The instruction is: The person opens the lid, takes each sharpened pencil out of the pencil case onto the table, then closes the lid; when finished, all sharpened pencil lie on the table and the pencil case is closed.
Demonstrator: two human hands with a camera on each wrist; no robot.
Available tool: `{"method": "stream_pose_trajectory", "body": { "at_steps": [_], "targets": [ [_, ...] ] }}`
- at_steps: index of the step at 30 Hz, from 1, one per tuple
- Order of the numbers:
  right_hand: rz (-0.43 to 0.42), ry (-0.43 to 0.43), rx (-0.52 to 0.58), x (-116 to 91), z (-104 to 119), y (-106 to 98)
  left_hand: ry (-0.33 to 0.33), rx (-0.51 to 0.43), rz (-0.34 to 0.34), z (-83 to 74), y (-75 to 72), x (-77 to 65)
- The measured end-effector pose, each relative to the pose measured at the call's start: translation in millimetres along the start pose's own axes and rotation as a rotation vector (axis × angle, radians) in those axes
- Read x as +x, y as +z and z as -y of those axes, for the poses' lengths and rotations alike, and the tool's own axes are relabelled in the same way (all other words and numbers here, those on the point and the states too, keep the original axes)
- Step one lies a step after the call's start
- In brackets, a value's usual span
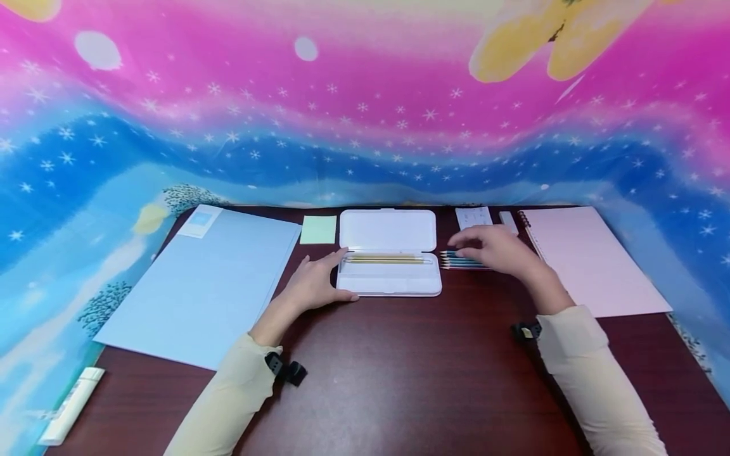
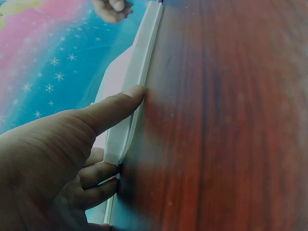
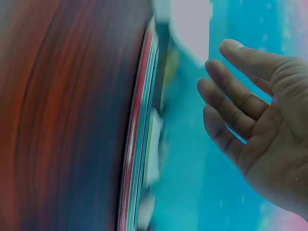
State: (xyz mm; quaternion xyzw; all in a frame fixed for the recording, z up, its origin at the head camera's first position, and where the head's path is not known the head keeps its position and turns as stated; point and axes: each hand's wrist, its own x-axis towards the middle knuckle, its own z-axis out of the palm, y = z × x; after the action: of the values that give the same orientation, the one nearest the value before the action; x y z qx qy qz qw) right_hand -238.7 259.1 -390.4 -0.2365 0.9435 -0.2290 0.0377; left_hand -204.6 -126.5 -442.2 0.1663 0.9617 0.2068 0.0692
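Observation:
A white pencil case [image 1: 390, 285] lies with its lid [image 1: 388, 230] raised back, and a few gold pencils [image 1: 388, 259] rest in its rear part. My left hand [image 1: 310, 283] grips the case's left end. Its thumb [image 2: 118, 108] lies along the front edge, with the other fingers round the end and back corner. To the right of the case, several green pencils [image 1: 456, 262] lie side by side, points toward it. Over them hovers my right hand [image 1: 499, 249], holding nothing. In the right wrist view its fingers [image 3: 236, 98] are spread and slightly bent, apart from the pencils, one of which has a red side.
Left of the case lie a large blue folder [image 1: 211, 285] and a green sticky-note pad [image 1: 318, 230]. At the back right are a printed paper [image 1: 473, 216], an eraser [image 1: 507, 221] and a pink spiral notebook [image 1: 599, 266]. A white tube [image 1: 73, 405] sits at the near-left edge.

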Motion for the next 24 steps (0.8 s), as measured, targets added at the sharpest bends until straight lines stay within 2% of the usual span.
{"method": "stream_pose_trajectory", "body": {
  "at_steps": [6, 9, 16, 24],
  "targets": [
    [0.118, -0.026, 0.021, 24.0, 33.2, 23.1, -0.002, 0.001, -0.001, 0.0, 1.2, 0.7],
    [0.154, -0.028, -0.033, 30.6, 43.2, 32.4, 0.000, -0.001, -0.001, -0.3, 0.6, 0.2],
    [0.219, -0.034, -0.156, 36.4, 57.1, 42.8, 0.004, -0.003, -0.006, 0.3, -1.7, -1.6],
    [0.270, -0.029, -0.160, 37.1, 60.7, 49.2, 0.005, -0.002, -0.005, 0.0, -0.7, 0.1]
  ]
}}
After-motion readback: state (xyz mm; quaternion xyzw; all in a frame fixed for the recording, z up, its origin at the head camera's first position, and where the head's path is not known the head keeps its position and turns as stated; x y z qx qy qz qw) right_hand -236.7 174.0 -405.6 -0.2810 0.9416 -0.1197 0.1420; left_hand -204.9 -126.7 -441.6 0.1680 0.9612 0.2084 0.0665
